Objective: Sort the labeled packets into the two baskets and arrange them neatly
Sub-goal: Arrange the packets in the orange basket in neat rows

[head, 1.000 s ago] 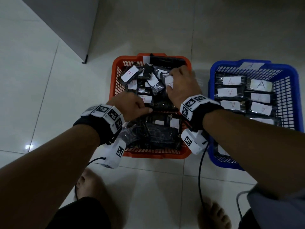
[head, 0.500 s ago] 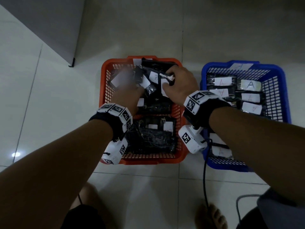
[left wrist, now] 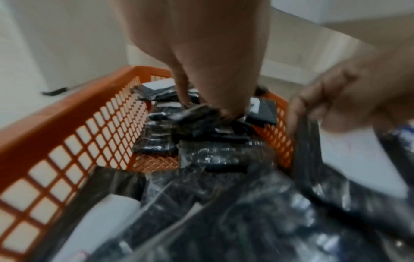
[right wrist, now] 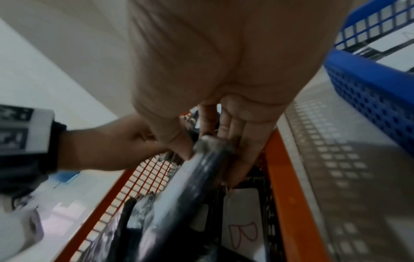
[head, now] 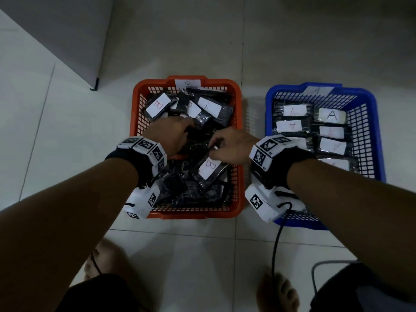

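An orange basket (head: 186, 213) holds a loose heap of dark packets; two at its far end show white B labels (head: 157, 105) (head: 208, 106). To its right, the blue basket (head: 267, 113) holds packets with A labels (head: 331, 114) in neat rows. Both hands are inside the orange basket (left wrist: 67, 124). My left hand (head: 171, 134) reaches down into the middle and pinches a dark packet (left wrist: 197, 115). My right hand (head: 231, 145) pinches the end of another dark packet (right wrist: 201, 177), which stands on edge. A B label (head: 210, 168) lies just under its fingers.
The baskets stand side by side on a pale tiled floor with a narrow gap (head: 254, 131) between them. A grey cabinet corner (head: 94, 84) stands at the back left. My bare feet and a black cable (head: 275, 244) are below the baskets.
Both hands have drawn back from the far end of the orange basket to its middle. The B-labelled packets at the far end are uncovered. The right hand has tipped a packet up.
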Demonstrator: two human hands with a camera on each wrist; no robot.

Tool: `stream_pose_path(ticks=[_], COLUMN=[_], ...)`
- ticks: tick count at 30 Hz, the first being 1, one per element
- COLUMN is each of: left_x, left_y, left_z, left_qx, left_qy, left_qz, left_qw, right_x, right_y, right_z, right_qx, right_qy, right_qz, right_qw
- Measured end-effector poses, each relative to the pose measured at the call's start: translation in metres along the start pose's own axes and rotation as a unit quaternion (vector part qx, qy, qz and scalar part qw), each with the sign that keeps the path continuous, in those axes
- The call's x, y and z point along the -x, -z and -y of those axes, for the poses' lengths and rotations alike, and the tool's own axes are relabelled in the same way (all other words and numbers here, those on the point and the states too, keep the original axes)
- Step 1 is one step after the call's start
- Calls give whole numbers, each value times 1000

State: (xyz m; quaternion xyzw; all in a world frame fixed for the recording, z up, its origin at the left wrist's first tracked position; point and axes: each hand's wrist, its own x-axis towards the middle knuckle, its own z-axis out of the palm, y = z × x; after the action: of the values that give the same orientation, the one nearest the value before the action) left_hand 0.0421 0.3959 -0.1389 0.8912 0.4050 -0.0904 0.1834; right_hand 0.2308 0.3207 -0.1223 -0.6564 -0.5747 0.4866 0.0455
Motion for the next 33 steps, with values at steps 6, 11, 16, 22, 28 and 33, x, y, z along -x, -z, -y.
stream_pose_path(ticks=[6,11,16,22,28,33], left_x=[21,42,60,69,63,55], left_y=[22,29,11,2,-11,-26], left_z=[-7,-8,-10,12,40,43], left_qx=[121,120,79,109,75,257], left_qy=[28,-15,-51,55,198,383], left_qz=[-93,-30,65,-132,-275,-154], left_qw=[988,992,993,984,938,874], right_x=[-2,-12,-32,-48,-54,-57], right_y=[-5,-12,-10,-11,-26,-33], right_z=[9,9,12,22,23,18], right_qx=[104,143,148,253,339,377], right_qy=[30,44,54,58,62,51], right_qz=[65,42,-86,-38,-56,-48], right_qw=[992,988,984,965,937,923])
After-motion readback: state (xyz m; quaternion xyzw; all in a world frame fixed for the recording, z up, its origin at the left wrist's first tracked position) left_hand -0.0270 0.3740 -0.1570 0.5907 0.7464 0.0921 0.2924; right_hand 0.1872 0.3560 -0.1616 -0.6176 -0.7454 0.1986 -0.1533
